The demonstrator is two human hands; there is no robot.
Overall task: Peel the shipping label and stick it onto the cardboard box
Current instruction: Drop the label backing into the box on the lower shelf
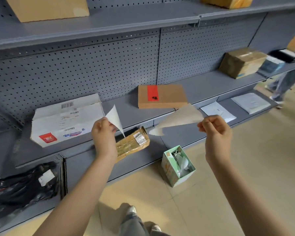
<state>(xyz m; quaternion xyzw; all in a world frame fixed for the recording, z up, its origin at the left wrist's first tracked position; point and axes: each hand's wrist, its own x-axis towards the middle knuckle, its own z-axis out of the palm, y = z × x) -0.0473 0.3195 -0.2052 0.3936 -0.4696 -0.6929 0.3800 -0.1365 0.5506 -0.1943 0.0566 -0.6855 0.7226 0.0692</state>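
- The grey shelving unit (203,86) with a perforated back panel fills the view; every other thing is placed against its middle shelf.
- A white printed carton (66,120) lies on the left part of that shelf.
- A flat cardboard box (169,97) with a red strip sits on the middle shelf to the right of the carton, well apart from both hands.
- A taped brown parcel (133,143) lies on the lower ledge below the middle shelf, partly behind the left wrist.
- A green open box (175,167) of paper scraps stands on the floor in front of the shelving.
- The right hand (215,128) is closed, pinching a beige sheet (179,118) in the air just in front of the middle shelf's edge.
- The left hand (104,133) pinches a white sheet (114,118) by its corner, also in front of the shelf; the two sheets are apart, and which one is the label cannot be told.
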